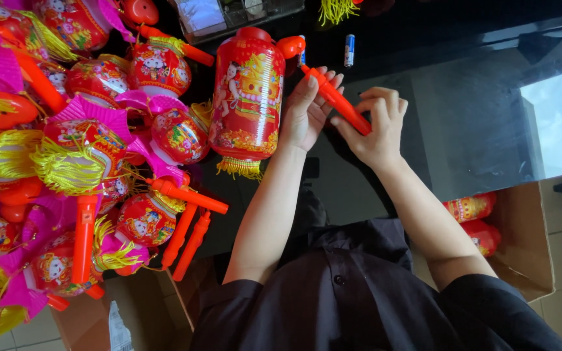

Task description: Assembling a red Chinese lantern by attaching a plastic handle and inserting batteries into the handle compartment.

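Both hands, the left hand [305, 114] and the right hand [377, 127], grasp a long orange plastic handle stick [336, 101] above the dark glass tabletop [463, 117], just beside a red cylindrical paper lantern [247, 97].

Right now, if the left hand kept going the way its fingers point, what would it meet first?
The left hand points up the dark table, fingers on the orange handle. Straight on lies the small blue-and-white battery beside the red lantern, though depth is hard to judge.
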